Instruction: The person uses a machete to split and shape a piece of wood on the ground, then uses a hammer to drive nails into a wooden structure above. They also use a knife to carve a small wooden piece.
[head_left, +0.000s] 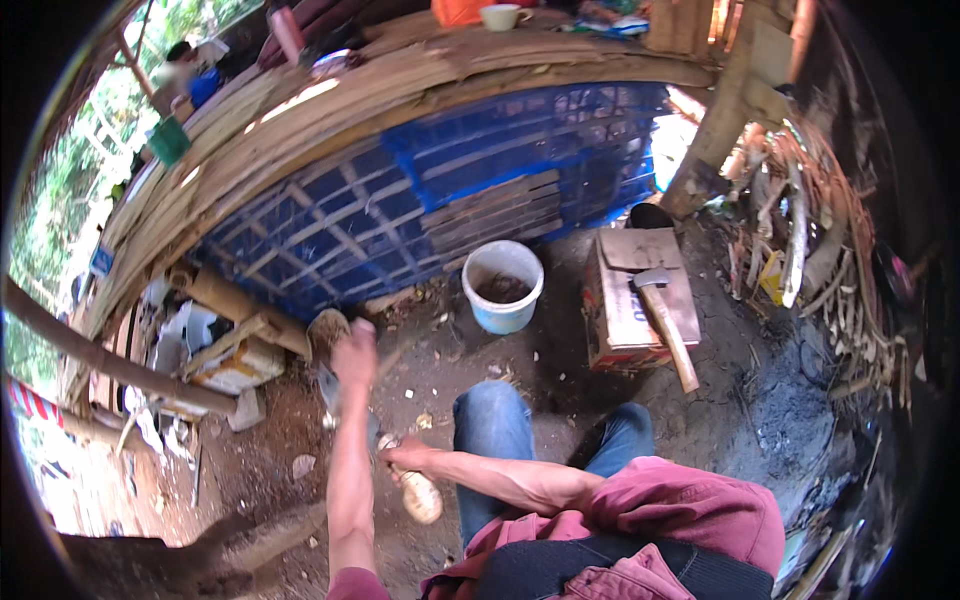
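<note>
Magenta shirt [690, 510]: fills 5 o'clock, nearest of all, its fabric pushed up the right arm.
Jeans [493, 425]: two bent knees, one at 6 o'clock, the other between 4 and 5.
Pale rounded handle [422, 500]: between 6 and 7 o'clock, its bulbous end jutting out below the right hand [408, 458].
Right grip: fingers curled closed around the upper part of that handle.
Grey thing [328, 388]: at 8 o'clock, just beside the left forearm, too blurred to name.
Left hand [353, 355]: also at 8 o'clock, reaching forward, blurred, next to a brown rounded piece [326, 328]; whether it grips anything, I cannot tell.
Pale bucket [503, 319]: near the dial's centre, upright, something dark inside.
Carton [612, 300]: at 3 o'clock, lid flaps up top.
Axe [668, 330]: lying on the carton, head toward 12, wooden haft running past the near edge toward 5.
Stick pile [795, 225]: between 2 and 3 o'clock.
Blue sheeting [480, 130]: at 12 o'clock, beyond the bucket.
Wooden ledge [440, 80]: above the sheeting, bearing a pale cup [503, 17] at 12.
</note>
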